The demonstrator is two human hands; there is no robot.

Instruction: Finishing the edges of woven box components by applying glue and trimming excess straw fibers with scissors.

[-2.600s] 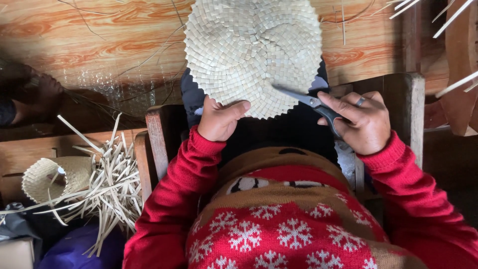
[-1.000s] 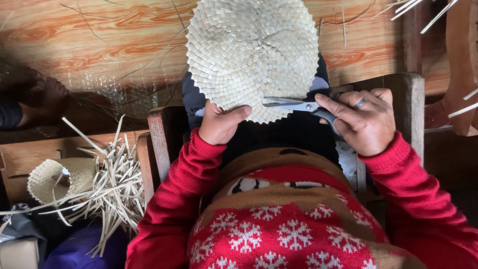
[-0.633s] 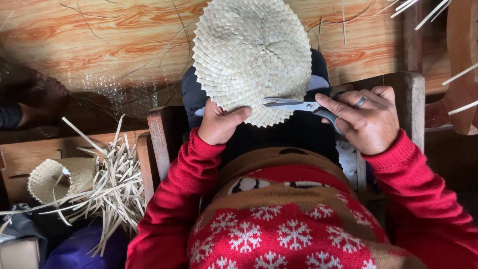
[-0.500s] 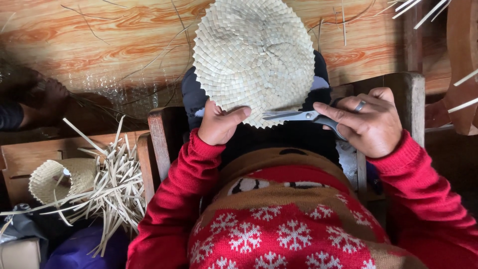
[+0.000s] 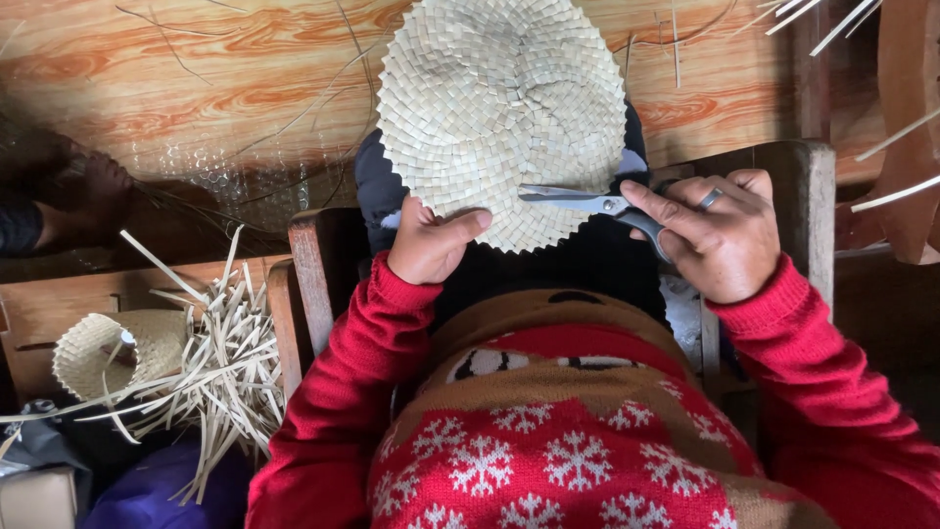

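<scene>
A round woven straw mat (image 5: 494, 108) with a toothed edge is held up over my lap. My left hand (image 5: 431, 241) grips its lower left rim, thumb on the front face. My right hand (image 5: 713, 235), with a ring on one finger, is closed on the dark handles of a pair of scissors (image 5: 587, 203). The blades lie flat across the mat's lower right part, pointing left and nearly closed. My red sleeves and a patterned red sweater fill the lower part of the view.
I sit on a wooden chair (image 5: 315, 274) over a wood-grain floor (image 5: 196, 88). A pile of loose straw strips (image 5: 215, 362) and a small woven piece (image 5: 113, 353) lie at the lower left. Another person's foot (image 5: 78, 196) shows at far left. Wooden furniture (image 5: 906, 118) stands at right.
The scissors swung from a slanted position at the mat's lower right edge to lying level across it, blades closing. The mat shifted and turned slightly in my left hand.
</scene>
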